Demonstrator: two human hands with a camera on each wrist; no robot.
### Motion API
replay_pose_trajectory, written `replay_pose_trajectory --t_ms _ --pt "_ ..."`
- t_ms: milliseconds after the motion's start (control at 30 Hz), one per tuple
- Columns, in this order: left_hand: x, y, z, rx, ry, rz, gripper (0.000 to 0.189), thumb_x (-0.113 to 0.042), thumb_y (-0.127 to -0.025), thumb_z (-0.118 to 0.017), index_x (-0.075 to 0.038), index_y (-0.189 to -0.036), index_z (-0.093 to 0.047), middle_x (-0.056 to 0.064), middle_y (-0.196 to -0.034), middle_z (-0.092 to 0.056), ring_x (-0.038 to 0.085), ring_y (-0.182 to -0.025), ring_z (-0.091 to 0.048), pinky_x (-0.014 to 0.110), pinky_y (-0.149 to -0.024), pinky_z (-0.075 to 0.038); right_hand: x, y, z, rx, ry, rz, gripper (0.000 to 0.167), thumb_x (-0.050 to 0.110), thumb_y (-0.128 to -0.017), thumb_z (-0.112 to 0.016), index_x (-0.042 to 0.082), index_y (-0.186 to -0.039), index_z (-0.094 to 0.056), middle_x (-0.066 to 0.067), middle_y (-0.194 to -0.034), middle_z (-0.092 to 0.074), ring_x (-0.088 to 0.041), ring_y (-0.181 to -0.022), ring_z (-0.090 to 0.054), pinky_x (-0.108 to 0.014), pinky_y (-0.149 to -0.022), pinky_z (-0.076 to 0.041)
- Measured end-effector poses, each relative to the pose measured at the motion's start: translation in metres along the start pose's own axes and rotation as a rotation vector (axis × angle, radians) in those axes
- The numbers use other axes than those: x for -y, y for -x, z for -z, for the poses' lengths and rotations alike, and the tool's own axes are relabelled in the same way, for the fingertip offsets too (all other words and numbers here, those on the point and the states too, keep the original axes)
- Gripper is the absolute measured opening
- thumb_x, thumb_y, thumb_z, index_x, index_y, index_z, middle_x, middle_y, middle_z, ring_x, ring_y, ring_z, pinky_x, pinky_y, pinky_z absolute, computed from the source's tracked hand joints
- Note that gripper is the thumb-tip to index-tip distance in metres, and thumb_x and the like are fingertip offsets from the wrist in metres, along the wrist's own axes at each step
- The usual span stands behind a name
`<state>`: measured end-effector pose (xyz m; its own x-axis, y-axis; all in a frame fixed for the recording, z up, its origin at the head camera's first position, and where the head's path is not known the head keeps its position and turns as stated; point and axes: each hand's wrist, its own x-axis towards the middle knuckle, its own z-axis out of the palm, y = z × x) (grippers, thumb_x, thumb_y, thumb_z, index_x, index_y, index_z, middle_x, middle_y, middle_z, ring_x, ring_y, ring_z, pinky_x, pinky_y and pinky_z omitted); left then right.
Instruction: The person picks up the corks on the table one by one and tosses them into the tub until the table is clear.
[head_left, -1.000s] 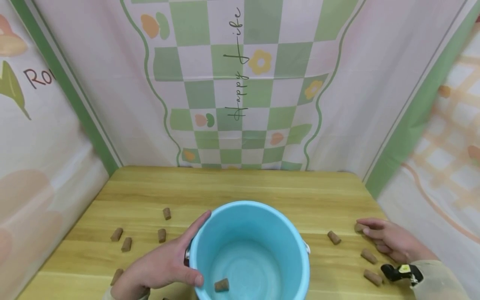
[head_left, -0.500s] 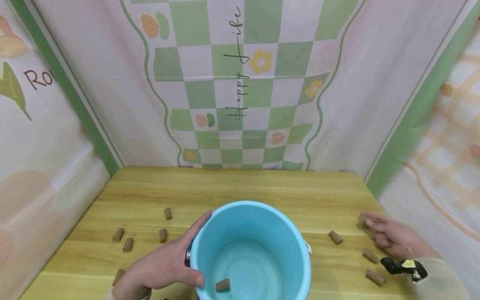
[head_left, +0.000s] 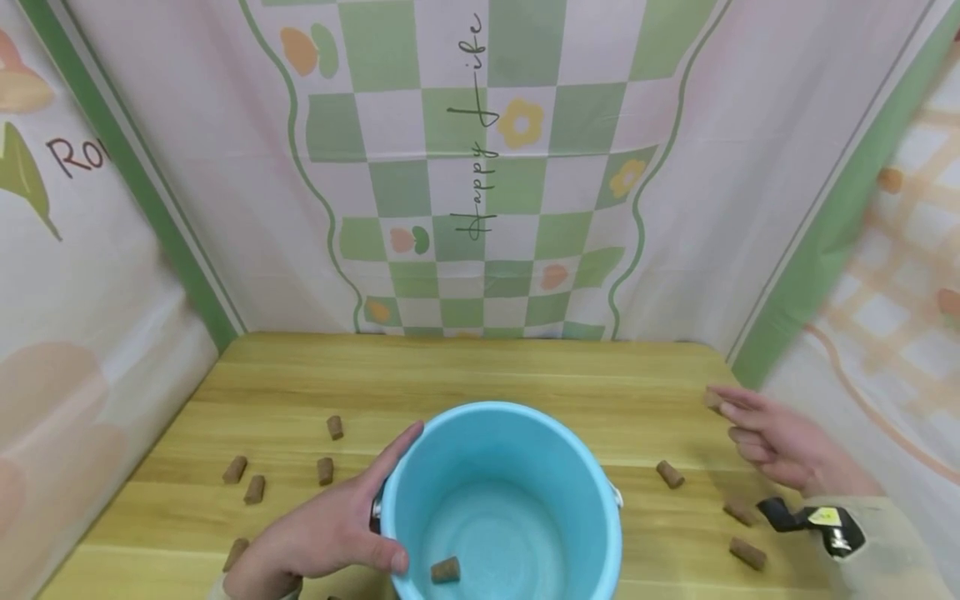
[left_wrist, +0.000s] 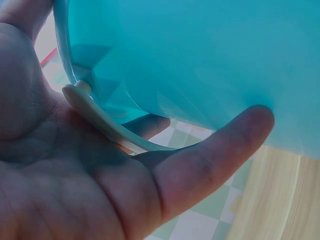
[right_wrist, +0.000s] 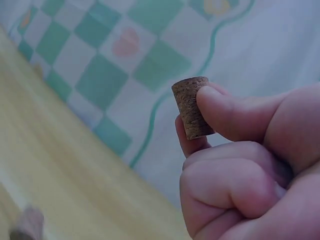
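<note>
Between thumb and index finger my right hand [head_left: 780, 437] pinches a tapered brown cork [right_wrist: 191, 107]; the other fingers curl into the palm. In the head view this hand is over the table's right side. A light blue bucket [head_left: 495, 467] stands at the front middle, its inside visible from above. One cork [head_left: 446, 570] lies on its bottom, near the left wall. My left hand [head_left: 337, 521] grips the bucket's left side, thumb at the rim. The left wrist view has a finger against the outer wall and the white handle [left_wrist: 102, 120] by the palm.
Right of the bucket lie loose corks, including one cork [head_left: 670, 474] nearest it and another cork [head_left: 747, 553] near my right wrist. Several more corks, such as this cork [head_left: 334, 427], lie left on the wooden table [head_left: 480, 367]. Printed cloth [head_left: 517, 192] hangs behind.
My right hand has lifted the pinched cork off the table and moved up and slightly away toward the back. The left hand and bucket have stayed in place.
</note>
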<state>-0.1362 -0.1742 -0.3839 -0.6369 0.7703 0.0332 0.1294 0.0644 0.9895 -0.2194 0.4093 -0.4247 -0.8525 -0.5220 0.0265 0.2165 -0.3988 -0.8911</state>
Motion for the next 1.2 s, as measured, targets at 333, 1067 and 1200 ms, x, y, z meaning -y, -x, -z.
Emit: replay_pose_trajectory --t_ms 333,1067,1200 --pt "-0.004 0.0 0.0 0.003 -0.008 0.022 0.11 -0.038 -0.088 -0.078 -0.038 -0.158 0.007 0.015 -0.155 -0.028 0.03 -0.126 -0.05 0.04 -0.094 -0.05 0.023 -0.025 -0.078 0.093 0.099 0.015 0.043 -0.005 -0.107 -0.029 0.008 -0.136 -0.058 -0.003 -0.123 -0.061 -0.014 -0.056 -0.012 -0.018 -0.049 -0.028" --pt "-0.004 0.001 -0.001 -0.006 0.003 0.023 0.11 -0.037 -0.088 -0.078 -0.038 -0.159 0.006 0.015 -0.156 -0.028 0.03 -0.126 -0.05 0.041 -0.093 -0.05 0.022 -0.03 -0.182 0.252 0.258 0.052 0.043 -0.012 -0.104 -0.033 0.003 -0.131 -0.061 -0.002 -0.115 -0.065 -0.019 -0.046 -0.015 -0.033 -0.041 -0.013" --pt "-0.004 0.002 -0.001 -0.011 -0.001 0.032 0.11 -0.037 -0.088 -0.078 -0.039 -0.159 0.006 0.014 -0.156 -0.028 0.03 -0.127 -0.049 0.04 -0.093 -0.05 0.018 -0.03 -0.198 0.263 0.29 0.034 0.039 -0.012 -0.103 -0.037 0.001 -0.13 -0.062 -0.006 -0.115 -0.063 -0.021 -0.048 -0.017 -0.035 -0.041 -0.013"
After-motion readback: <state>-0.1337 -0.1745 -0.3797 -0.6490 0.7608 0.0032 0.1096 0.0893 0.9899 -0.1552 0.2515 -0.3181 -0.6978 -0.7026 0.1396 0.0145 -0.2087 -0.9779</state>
